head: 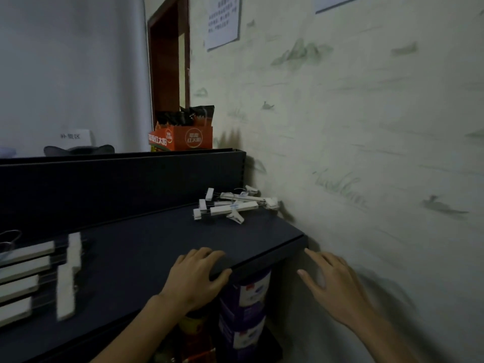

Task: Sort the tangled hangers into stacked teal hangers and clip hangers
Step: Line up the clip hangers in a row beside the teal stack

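A tangled heap of white clip hangers [233,204] lies at the far right corner of the dark shelf top [146,247], close to the wall. At the left edge lies a neat row of several white clip hangers [39,273], side by side. No teal hanger shows in this view. My left hand [195,276] rests on the front edge of the shelf, its fingers curled over the lip. My right hand [332,284] hovers off the shelf beside the wall, fingers spread and holding nothing.
A patterned wall [366,140] runs along the right. A raised dark back panel [117,184] borders the shelf's far side, with an orange box [183,138] behind it. Purple-and-white tins [246,307] stand on lower shelves under my hands.
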A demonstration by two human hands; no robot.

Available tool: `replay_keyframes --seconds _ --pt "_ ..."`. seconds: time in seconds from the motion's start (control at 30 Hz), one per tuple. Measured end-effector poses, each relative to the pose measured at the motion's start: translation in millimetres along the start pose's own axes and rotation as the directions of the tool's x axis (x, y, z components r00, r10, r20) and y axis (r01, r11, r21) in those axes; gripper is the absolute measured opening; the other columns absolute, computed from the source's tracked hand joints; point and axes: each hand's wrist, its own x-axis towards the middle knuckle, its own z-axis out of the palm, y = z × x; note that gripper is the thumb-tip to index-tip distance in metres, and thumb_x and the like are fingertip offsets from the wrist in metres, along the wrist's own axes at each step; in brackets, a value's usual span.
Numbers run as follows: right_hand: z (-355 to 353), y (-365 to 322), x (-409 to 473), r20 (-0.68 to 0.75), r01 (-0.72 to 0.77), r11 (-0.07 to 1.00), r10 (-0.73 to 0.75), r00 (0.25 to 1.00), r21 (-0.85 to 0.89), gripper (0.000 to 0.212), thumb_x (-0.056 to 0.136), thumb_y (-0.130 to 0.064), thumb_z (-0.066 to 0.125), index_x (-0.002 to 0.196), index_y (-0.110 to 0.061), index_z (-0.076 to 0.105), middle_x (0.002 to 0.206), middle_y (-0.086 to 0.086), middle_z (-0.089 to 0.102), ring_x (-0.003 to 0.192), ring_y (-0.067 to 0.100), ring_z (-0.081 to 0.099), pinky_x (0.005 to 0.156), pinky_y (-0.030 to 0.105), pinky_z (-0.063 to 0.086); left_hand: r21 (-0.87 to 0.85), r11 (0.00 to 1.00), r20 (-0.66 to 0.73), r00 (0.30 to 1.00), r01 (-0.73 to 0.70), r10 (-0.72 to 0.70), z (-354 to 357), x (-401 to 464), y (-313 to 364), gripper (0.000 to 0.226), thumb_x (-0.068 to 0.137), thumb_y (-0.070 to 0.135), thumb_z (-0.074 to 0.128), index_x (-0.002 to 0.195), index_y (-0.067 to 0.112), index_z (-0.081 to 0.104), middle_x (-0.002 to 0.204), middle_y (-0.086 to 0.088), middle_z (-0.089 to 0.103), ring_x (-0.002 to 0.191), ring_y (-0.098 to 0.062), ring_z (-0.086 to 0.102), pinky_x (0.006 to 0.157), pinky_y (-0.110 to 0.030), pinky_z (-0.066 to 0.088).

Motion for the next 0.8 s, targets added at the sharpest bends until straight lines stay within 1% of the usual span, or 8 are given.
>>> replay_keyframes --seconds 0.1,0.17,0.23,0.3,0.53,0.63,0.7,0.8 --pt "7.9 15.7 23.8 0.005 0.043 0.999 -0.043 0.999 0.014 0.086 0.077 -0.079 0.016 0.133 -0.025 0.051 0.122 -0.002 0.058 0.111 0.02 0.053 0.094 0.031 0.044 -0.012 0.999 -0.002 1.0 0.03 -0.03 10.6 16.9 0.7 0.061 0.085 0.066 0.026 0.137 0.037 0.038 0.137 0.012 0.044 0.122 -0.011 0.042 0.1 -0.029 0.031" --pt "13.4 18.8 41.7 0.002 0.049 0.998 -0.049 0.999 0.036 0.078 0.08 -0.075 0.022 0.131 -0.025 0.053 0.121 -0.002 0.059 0.111 0.02 0.054 0.093 0.032 0.045 -0.017 0.999 -0.021 0.999 0.049 -0.05 13.1 31.6 -5.0 0.062 0.084 0.066 0.026 0.136 0.036 0.039 0.136 0.011 0.044 0.122 -0.011 0.042 0.1 -0.03 0.032" --pt "20.3 19.2 58.1 0.008 0.054 0.996 -0.055 0.998 0.069 0.06 0.087 -0.062 0.039 0.132 -0.025 0.053 0.122 -0.002 0.059 0.113 0.02 0.053 0.093 0.032 0.045 -0.008 0.998 -0.049 0.997 0.059 -0.059 13.3 49.7 -12.2 0.061 0.085 0.066 0.027 0.136 0.035 0.041 0.136 0.01 0.045 0.121 -0.012 0.043 0.099 -0.03 0.033" --pt "28.4 18.3 73.9 0.017 0.068 0.993 -0.07 0.997 0.093 0.05 0.089 -0.05 0.052 0.133 -0.025 0.051 0.122 -0.003 0.058 0.114 0.019 0.052 0.095 0.031 0.044 0.011 0.998 -0.059 0.996 0.063 -0.063 12.9 71.9 -18.7 0.053 0.09 0.06 0.036 0.136 0.034 0.04 0.137 0.009 0.044 0.122 -0.013 0.042 0.101 -0.031 0.032" --pt "43.0 21.5 144.4 -0.016 0.118 0.986 -0.117 0.993 0.121 0.048 0.089 -0.044 0.054 0.131 -0.021 0.053 0.122 -0.002 0.058 0.114 0.018 0.051 0.093 0.033 0.045 -0.005 1.0 -0.165 0.986 0.009 -0.01 12.2 158.6 -35.2 0.044 0.092 0.045 0.045 0.134 0.032 0.043 0.135 0.007 0.048 0.121 -0.015 0.044 0.099 -0.033 0.035" --pt "47.8 18.6 176.1 -0.077 0.151 0.981 -0.142 0.987 0.125 0.044 0.089 -0.039 0.057 0.13 -0.02 0.055 0.119 -0.002 0.059 0.111 0.017 0.052 0.09 0.029 0.044 -0.018 1.0 -0.126 0.992 0.002 -0.004 15.2 186.4 -49.5 0.044 0.092 0.041 0.048 0.135 0.032 0.041 0.135 0.006 0.047 0.122 -0.016 0.043 0.099 -0.035 0.035" --pt "54.1 12.7 192.8 -0.095 0.156 0.979 -0.144 0.985 0.132 0.043 0.09 -0.038 0.058 0.13 -0.021 0.055 0.12 -0.004 0.059 0.111 0.016 0.052 0.088 0.025 0.041 -0.008 1.0 -0.062 0.998 0.009 -0.01 17.3 201.5 -58.9 0.046 0.092 0.041 0.047 0.136 0.032 0.04 0.136 0.005 0.046 0.124 -0.017 0.042 0.1 -0.035 0.035" --pt "66.6 6.1 210.1 -0.109 0.169 0.975 -0.153 0.982 0.147 0.043 0.091 -0.036 0.057 0.131 -0.02 0.054 0.123 -0.004 0.057 0.114 0.015 0.05 0.091 0.025 0.041 -0.039 0.999 0.046 0.999 -0.018 0.02 22.7 220.3 -70.1 0.044 0.092 0.04 0.048 0.135 0.033 0.041 0.135 0.005 0.048 0.121 -0.018 0.046 0.097 -0.034 0.039"
